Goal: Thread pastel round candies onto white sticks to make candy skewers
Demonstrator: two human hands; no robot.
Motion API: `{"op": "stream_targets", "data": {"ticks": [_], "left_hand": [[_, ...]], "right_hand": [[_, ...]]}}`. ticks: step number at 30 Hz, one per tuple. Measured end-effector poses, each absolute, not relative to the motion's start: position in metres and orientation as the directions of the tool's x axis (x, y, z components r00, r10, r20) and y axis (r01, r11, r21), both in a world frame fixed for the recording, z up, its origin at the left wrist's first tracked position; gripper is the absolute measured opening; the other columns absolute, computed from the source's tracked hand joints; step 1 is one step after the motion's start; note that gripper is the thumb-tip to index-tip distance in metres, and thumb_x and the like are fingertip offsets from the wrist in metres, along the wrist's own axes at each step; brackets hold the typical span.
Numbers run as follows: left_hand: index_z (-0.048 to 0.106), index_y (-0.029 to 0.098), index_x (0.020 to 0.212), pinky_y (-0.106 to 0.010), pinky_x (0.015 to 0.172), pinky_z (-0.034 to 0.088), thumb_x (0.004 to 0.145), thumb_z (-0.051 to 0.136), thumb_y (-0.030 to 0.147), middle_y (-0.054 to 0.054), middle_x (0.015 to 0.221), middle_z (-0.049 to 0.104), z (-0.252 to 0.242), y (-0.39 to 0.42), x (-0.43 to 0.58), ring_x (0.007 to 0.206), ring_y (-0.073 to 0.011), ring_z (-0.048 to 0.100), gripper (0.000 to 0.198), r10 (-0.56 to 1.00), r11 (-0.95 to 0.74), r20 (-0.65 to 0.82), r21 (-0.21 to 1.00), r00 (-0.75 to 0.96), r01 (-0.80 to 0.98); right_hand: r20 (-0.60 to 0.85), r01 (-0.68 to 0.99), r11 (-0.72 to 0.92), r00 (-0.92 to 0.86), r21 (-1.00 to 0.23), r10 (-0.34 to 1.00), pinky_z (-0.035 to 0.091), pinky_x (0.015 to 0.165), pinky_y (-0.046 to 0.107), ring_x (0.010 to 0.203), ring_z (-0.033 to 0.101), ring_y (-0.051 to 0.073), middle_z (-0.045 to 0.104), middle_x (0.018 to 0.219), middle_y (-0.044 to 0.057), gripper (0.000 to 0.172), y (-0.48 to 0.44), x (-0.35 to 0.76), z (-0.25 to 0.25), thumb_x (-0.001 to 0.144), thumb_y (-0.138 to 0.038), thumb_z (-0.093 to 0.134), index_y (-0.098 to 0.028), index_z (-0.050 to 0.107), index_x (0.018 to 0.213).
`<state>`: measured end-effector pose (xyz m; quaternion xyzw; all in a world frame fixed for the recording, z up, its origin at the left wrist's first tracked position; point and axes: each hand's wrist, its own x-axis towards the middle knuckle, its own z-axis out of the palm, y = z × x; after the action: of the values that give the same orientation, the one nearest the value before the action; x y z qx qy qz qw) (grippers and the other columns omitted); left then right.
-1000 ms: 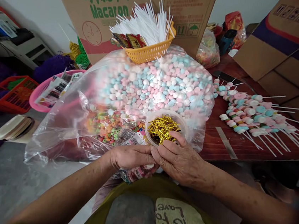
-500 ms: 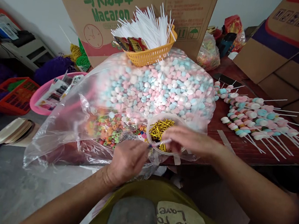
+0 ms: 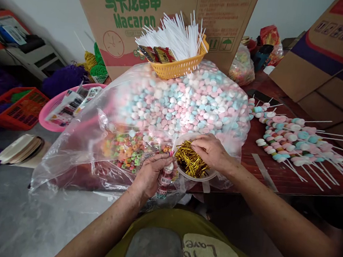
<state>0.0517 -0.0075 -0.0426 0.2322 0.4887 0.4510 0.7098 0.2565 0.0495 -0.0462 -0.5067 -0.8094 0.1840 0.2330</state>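
My left hand (image 3: pixel 152 173) is closed on a small wrapped packet (image 3: pixel 165 180) with a barcode label, its top pinched between thumb and fingers, and a thin white stick rises above it. Just right of it is a round clear tub (image 3: pixel 197 178) full of gold twist ties (image 3: pixel 192 163). Over the tub's back edge, my right hand (image 3: pixel 208 150) has its fingertips pressed together among the ties; whether a tie is between them is too small to tell. Behind both hands lies a large clear bag of pink, blue and white candies (image 3: pixel 180 101), with colourful rings (image 3: pixel 129 150) at its front left.
A yellow basket (image 3: pixel 177 68) of white sticks rests on the bag, before a cardboard box (image 3: pixel 118 53). Candy skewers (image 3: pixel 299 138) lie in a pile at the right. A pink basket (image 3: pixel 47 111) and an orange basket (image 3: pixel 27 115) are at the left.
My right hand has drawn back from the stick near my left hand and reached into the gold ties. My left hand has turned, bringing the wrapped packet into sight.
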Motion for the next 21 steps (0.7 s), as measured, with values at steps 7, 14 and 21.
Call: {"op": "stream_targets", "data": {"ticks": [7,14,21], "left_hand": [[0.068,0.01,0.08,-0.021,0.044,0.043,0.051,0.081,0.026,-0.002,0.057,0.065,-0.029,-0.001,0.068,0.048,-0.0121,0.058,0.036,0.863,0.493,-0.489,0.764,0.125,-0.416],[0.068,0.012,0.074,-0.02,0.042,0.037,0.055,0.078,0.029,0.001,0.053,0.059,-0.032,0.002,0.076,0.044,-0.0097,0.053,0.028,0.893,0.45,-0.424,0.821,0.153,-0.35],[0.063,0.014,0.069,-0.019,0.041,0.033,0.065,0.068,0.027,0.003,0.05,0.055,-0.037,-0.007,0.078,0.041,-0.0073,0.046,0.015,0.868,0.491,-0.44,0.83,0.232,-0.263]], "right_hand": [[0.157,0.311,0.249,-0.294,-0.917,0.943,0.041,0.057,0.026,0.059,0.048,0.011,0.056,0.069,0.0,0.025,0.014,0.236,-0.047,0.087,-0.027,0.044,-0.016,0.061,0.102],[0.137,0.04,0.15,-0.221,-0.988,0.965,0.036,0.052,0.022,0.054,0.044,0.008,0.057,0.068,-0.001,0.014,-0.011,0.228,-0.027,0.089,-0.03,0.049,-0.018,0.054,0.083],[0.142,0.104,0.183,-0.319,-0.978,0.937,0.037,0.054,0.022,0.054,0.043,0.01,0.046,0.061,-0.006,0.016,-0.007,0.22,-0.046,0.089,-0.026,0.044,-0.02,0.047,0.104]]}}
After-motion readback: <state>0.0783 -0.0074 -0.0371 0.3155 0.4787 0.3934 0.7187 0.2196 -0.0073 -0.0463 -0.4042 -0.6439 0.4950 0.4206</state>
